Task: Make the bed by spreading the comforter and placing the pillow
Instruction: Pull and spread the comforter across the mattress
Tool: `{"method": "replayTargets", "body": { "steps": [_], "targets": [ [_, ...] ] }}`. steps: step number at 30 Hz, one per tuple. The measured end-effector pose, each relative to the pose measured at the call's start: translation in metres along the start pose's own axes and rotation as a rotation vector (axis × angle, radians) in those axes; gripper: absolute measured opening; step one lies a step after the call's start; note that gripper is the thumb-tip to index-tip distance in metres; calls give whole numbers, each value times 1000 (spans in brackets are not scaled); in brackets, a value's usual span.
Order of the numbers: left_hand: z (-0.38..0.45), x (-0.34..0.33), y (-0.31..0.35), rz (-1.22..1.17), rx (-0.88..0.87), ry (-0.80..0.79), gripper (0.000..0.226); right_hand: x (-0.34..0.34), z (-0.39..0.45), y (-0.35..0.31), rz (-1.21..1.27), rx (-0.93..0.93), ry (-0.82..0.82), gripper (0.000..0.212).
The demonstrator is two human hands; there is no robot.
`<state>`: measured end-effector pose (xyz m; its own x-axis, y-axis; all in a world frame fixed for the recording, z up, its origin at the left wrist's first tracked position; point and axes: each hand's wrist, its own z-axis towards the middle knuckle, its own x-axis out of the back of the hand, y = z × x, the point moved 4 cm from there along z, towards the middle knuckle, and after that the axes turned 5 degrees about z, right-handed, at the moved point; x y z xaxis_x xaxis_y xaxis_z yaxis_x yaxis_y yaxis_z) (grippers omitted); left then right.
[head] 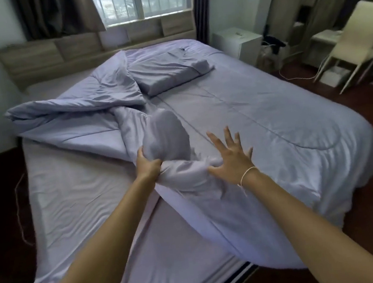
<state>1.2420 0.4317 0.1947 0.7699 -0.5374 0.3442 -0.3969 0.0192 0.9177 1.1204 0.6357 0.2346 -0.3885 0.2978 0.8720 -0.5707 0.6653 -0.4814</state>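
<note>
A lavender comforter (pixel 261 116) covers the right half of the bed and hangs over its right side; its left part is bunched and folded back in a heap (pixel 75 109). My left hand (pixel 147 165) grips a gathered fold of the comforter near the bed's middle. My right hand (pixel 229 157) hovers just right of that fold with fingers spread, thumb touching the fabric. A matching pillow (pixel 171 74) lies flat near the headboard, partly overlapped by the heap.
The fitted sheet (pixel 74 200) lies bare on the bed's left half. A wooden headboard (pixel 49 57) stands under the window. A white cabinet (pixel 238 42) and a cream chair (pixel 356 43) stand to the right on dark floor. A wall runs along the bed's left.
</note>
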Motion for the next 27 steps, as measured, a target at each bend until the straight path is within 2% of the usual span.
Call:
{"method": "replayTargets", "body": {
  "steps": [2, 4, 8, 11, 13, 15, 17, 20, 22, 25, 27],
  "targets": [
    [-13, 36, -29, 49, -9, 4, 61, -34, -4, -18, 97, -59, -80, 104],
    [-27, 74, -56, 121, -15, 17, 53, -75, -17, -46, 154, -32, -163, 119],
    [-50, 129, -98, 216, -69, 61, 45, -150, -57, -91, 198, 33, -291, 125],
    [-70, 162, -117, 286, -130, 122, 38, -194, -75, -105, 368, 1, -344, 131],
    [-88, 187, -134, 312, -110, 204, 28, -215, -81, -110, 452, -25, -359, 130],
    [-110, 211, -151, 310, -98, 262, 20, -237, -89, -119, 476, -21, -404, 123],
    [-134, 230, -167, 356, -107, 292, 27, -264, -102, -131, 431, 17, -438, 108],
    [-165, 246, -198, 563, -18, 306, 49, -303, -128, -147, 310, 106, -490, 62],
    [-176, 248, -221, 736, 89, 213, 61, -317, -145, -148, 259, 100, -533, 35],
    [-180, 239, -246, 1002, 83, 67, 78, -330, -165, -140, 152, 99, -598, 25],
    [-174, 233, -255, 1078, 64, 9, 81, -335, -176, -132, 104, 92, -625, 24]
  ]
}}
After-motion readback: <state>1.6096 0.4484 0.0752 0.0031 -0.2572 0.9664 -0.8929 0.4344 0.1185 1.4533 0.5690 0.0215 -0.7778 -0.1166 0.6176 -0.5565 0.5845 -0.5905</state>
